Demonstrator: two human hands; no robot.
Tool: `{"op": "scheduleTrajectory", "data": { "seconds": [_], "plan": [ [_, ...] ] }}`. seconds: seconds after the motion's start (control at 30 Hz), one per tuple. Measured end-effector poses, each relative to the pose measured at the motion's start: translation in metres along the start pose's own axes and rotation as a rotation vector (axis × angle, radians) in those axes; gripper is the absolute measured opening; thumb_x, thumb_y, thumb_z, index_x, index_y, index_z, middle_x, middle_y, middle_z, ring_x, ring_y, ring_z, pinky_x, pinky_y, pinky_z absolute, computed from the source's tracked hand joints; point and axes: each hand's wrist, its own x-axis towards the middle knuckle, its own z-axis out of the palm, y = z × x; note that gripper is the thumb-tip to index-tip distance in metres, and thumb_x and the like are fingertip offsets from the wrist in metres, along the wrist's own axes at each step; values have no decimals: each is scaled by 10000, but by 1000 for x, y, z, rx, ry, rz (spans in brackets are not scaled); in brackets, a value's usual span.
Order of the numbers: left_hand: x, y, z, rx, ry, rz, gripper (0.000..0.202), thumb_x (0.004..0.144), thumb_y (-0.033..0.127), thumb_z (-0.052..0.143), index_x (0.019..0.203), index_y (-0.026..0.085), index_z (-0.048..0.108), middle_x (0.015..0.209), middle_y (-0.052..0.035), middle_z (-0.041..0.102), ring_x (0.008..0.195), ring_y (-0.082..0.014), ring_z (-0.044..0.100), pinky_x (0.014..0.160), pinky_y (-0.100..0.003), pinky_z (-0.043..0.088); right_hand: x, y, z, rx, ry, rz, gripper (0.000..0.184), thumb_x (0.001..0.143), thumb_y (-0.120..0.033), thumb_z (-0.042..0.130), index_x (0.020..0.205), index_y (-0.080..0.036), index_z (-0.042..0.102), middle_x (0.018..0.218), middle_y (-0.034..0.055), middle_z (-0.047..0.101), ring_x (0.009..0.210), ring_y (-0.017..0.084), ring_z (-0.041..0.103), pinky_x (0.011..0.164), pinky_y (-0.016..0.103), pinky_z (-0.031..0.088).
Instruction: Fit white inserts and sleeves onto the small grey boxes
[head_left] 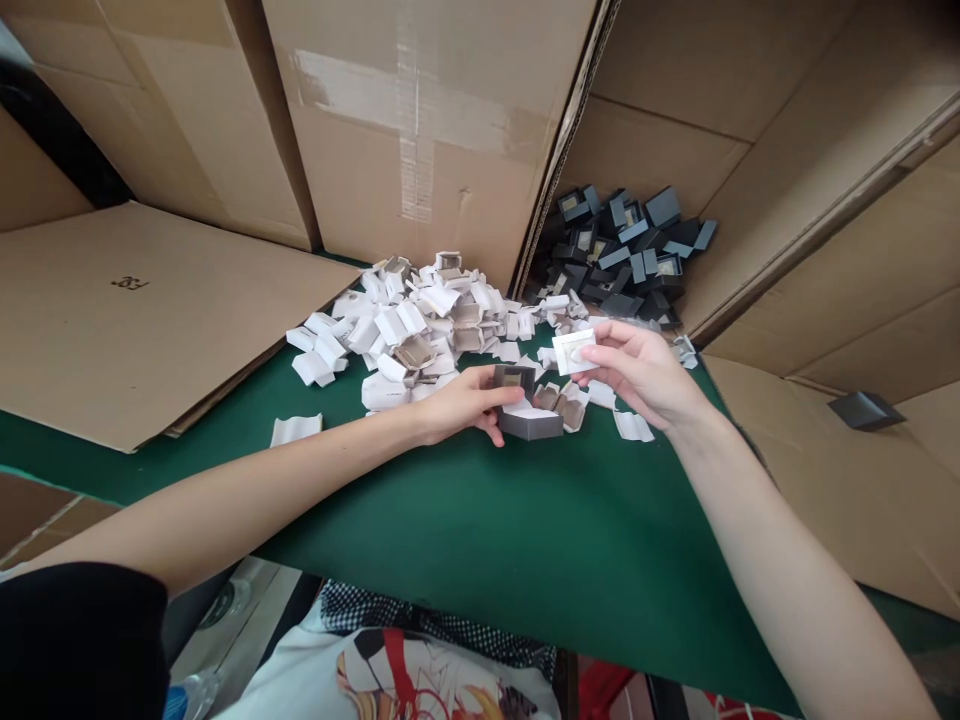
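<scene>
My left hand (480, 398) grips a small dark box (531, 425) with its lid raised; white shows inside it. Up and to the right of that box, my right hand (626, 362) pinches a small white folded card piece (574, 352) between thumb and fingers. Behind both hands spreads a heap of white folded card pieces (405, 320), some with grey-brown inner sides. Single white pieces lie nearer, one (295, 430) left of my left forearm and one (634, 426) below my right hand.
Dark small boxes (622, 250) are piled inside a large open carton (750, 200) at the back right. A single dark box (866, 411) rests on a carton flap at the right. Tall cartons (442, 120) wall the back of the green table (480, 540). Flat cardboard (150, 310) covers the left side.
</scene>
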Motion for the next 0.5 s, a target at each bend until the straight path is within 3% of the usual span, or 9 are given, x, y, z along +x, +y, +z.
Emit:
{"op": "scheduleTrajectory", "data": {
  "seconds": [0.13, 0.27, 0.4, 0.5],
  "plan": [
    [-1, 2, -2, -121, -28, -30, 496, 819, 430, 631, 1226, 174, 513, 929, -104, 659, 503, -67, 535, 482, -249, 548, 0, 1, 1, 85, 36, 75, 240, 678, -209, 725, 674, -166, 489, 704, 27, 641, 533, 102, 581, 390, 167, 437],
    [0, 0, -2, -125, -82, -20, 558, 846, 587, 492, 1274, 229, 476, 964, -115, 659, 691, -180, 653, 437, -233, 508, -2, -1, 0, 149, -65, 129, 257, 678, -197, 682, 684, -179, 426, 790, 51, 680, 387, 56, 482, 271, 147, 297],
    [1, -1, -2, -137, -138, -24, 648, 834, 696, 360, 1259, 220, 477, 899, -104, 664, 674, -189, 653, 410, -217, 474, -6, -5, 3, 172, -120, 120, 275, 694, -210, 692, 713, -185, 420, 720, 13, 649, 440, 77, 542, 314, 141, 371],
    [1, 0, -2, -135, -145, -40, 672, 835, 713, 315, 1240, 206, 490, 902, -101, 668, 651, -169, 643, 408, -195, 456, -11, -9, 12, 68, -141, 91, 297, 715, -216, 705, 683, -181, 412, 627, -22, 586, 464, 90, 571, 359, 153, 415]
  ]
}}
